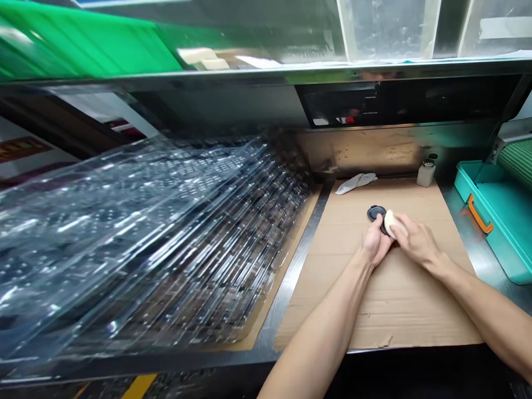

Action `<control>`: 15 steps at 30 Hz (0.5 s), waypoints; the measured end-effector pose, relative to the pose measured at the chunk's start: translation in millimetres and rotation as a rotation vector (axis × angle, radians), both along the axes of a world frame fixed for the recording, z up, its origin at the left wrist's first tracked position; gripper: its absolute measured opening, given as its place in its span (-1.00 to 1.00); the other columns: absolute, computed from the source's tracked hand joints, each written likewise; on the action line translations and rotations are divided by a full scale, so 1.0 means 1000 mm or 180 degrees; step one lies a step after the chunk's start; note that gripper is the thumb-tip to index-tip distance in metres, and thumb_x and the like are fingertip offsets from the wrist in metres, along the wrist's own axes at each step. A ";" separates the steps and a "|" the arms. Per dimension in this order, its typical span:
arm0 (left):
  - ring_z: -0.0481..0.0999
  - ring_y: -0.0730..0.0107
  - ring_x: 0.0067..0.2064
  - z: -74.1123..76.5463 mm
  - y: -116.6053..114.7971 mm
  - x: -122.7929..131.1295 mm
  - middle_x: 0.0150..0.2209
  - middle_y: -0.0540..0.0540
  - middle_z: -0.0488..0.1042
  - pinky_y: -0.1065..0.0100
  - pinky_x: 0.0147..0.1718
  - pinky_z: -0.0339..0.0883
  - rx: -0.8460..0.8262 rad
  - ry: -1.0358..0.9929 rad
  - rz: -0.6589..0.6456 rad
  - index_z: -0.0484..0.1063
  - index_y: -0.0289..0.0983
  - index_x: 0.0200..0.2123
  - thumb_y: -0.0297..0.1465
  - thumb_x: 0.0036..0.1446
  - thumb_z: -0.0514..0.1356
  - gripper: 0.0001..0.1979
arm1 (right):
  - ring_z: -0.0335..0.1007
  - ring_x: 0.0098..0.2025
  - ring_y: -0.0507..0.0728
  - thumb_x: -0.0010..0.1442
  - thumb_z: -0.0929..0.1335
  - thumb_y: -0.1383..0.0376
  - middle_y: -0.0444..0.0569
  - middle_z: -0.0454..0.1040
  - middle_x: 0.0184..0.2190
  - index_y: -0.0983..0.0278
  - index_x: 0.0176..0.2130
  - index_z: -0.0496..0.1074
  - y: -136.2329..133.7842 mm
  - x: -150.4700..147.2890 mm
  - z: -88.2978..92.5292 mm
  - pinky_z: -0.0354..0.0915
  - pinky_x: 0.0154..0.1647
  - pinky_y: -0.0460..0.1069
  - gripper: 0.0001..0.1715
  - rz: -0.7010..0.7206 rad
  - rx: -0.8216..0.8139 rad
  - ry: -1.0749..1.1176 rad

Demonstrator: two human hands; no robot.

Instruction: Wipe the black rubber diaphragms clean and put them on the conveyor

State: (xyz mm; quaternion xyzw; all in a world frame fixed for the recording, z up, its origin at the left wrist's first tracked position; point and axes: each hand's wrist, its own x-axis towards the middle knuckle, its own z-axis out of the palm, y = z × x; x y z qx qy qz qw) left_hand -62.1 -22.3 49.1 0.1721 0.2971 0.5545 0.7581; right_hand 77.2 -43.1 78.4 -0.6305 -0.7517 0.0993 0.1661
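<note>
My left hand is closed round a small black round part, which looks like a shallow cap with a raised rim. Part of it lies hidden behind my thumb and the pad. In my right hand is a cream-white pad, possibly a folded wipe or sponge, pinched between thumb and fingers. The pad is right against the black part, and both hands meet above a cardboard sheet.
Stacked clear plastic trays fill the left side. At the back stand a white dispenser bottle and a crumpled white glove or cloth. A teal bin with an orange latch is at right. A metal shelf edge crosses overhead.
</note>
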 end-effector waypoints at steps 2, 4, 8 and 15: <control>0.56 0.07 0.15 -0.002 0.002 0.001 0.05 -0.32 0.58 0.02 0.18 0.47 -0.0038 0.0081 -0.0002 0.50 -0.35 -0.04 -0.25 0.48 -0.06 -0.60 | 0.55 0.00 0.26 0.45 0.20 0.01 -0.01 0.61 0.04 0.04 0.35 0.30 0.003 0.005 0.000 0.35 -0.02 0.03 -0.43 0.0010 0.0038 -0.0034; 0.60 0.08 0.10 -0.005 0.002 0.001 0.01 -0.32 0.60 -0.04 0.15 0.49 -0.0050 0.0155 0.0018 0.48 -0.37 -0.06 -0.27 0.48 -0.04 -0.63 | 0.54 0.02 0.26 0.45 0.19 0.02 0.00 0.61 0.04 0.04 0.35 0.30 0.004 0.009 -0.001 0.35 -0.01 0.03 -0.43 -0.0124 0.0104 -0.0050; 0.64 0.12 0.01 -0.009 -0.003 0.002 -0.05 -0.31 0.62 -0.03 0.12 0.49 0.0106 0.0313 -0.0020 0.48 -0.37 -0.08 -0.29 0.47 0.02 -0.69 | 0.52 0.03 0.24 0.43 0.23 -0.02 -0.04 0.61 0.02 -0.02 0.34 0.33 0.007 0.017 -0.001 0.34 -0.01 0.01 -0.43 0.0061 -0.0013 -0.0011; 0.69 0.08 -0.12 -0.009 -0.007 -0.001 -0.09 -0.42 0.63 0.12 -0.10 0.56 0.0421 0.0774 -0.0216 0.44 -0.38 -0.06 -0.06 0.39 0.13 -0.55 | 0.50 0.04 0.35 0.43 0.20 0.02 0.12 0.58 0.04 0.11 0.32 0.33 0.041 0.068 -0.014 0.32 -0.01 0.11 -0.42 -0.1340 0.0372 0.0263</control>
